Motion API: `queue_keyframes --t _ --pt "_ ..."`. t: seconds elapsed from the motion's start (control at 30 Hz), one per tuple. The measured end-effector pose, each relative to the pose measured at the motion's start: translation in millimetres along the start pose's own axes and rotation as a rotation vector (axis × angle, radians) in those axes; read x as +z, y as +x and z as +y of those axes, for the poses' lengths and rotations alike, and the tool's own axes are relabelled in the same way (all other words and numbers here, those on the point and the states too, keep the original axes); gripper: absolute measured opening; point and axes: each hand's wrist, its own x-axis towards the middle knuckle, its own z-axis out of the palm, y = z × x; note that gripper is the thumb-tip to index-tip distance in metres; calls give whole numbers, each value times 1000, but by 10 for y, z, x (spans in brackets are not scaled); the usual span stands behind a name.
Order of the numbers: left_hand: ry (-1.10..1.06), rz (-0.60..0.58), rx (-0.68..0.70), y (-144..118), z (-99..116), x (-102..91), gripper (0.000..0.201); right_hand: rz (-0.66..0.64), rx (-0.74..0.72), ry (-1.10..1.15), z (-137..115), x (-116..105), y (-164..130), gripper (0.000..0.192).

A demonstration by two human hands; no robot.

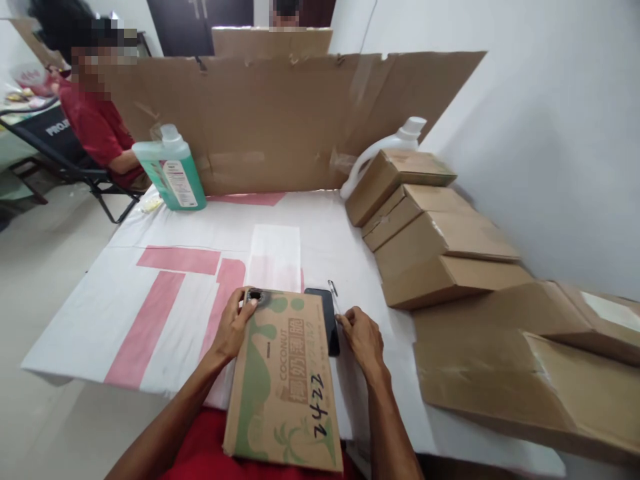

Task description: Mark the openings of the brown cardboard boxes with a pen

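A flat cardboard box [283, 387] printed in green and brown, with "COCONUT" and a handwritten "2422", leans tilted at the table's near edge. My left hand [235, 327] grips its upper left corner, the thumb beside a dark, charred-looking hole [257, 295]. Partly covered by the box, a black smartphone [330, 327] lies on the table. My right hand [363, 337] is closed in a pinch at the phone's right edge; whatever sits between its fingertips is too small to make out. Just beyond those fingers lies a small, thin metal item [333, 288].
Several cardboard boxes [450, 280] line the right side by the wall. A green liquid bottle [175, 173] stands at the back left, a white jug [395, 143] at the back right. Behind them rises a cardboard panel [280, 120]. Another person [95, 120] sits at the far left.
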Motion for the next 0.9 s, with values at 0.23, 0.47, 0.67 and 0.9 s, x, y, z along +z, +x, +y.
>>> queue_keyframes --t 0.23,0.47,0.67,0.9 --pt "9 -7 -35 57 -60 -90 61 -50 -21 3 57 -15 43 23" --pt "21 51 17 81 -59 -82 51 -123 -14 135 129 -51 41 33" --pt "35 17 28 133 -74 -39 35 -116 -58 174 113 -80 7 39" --pt "26 6 24 169 -95 -9 31 36 37 324 100 -371 -69 49"
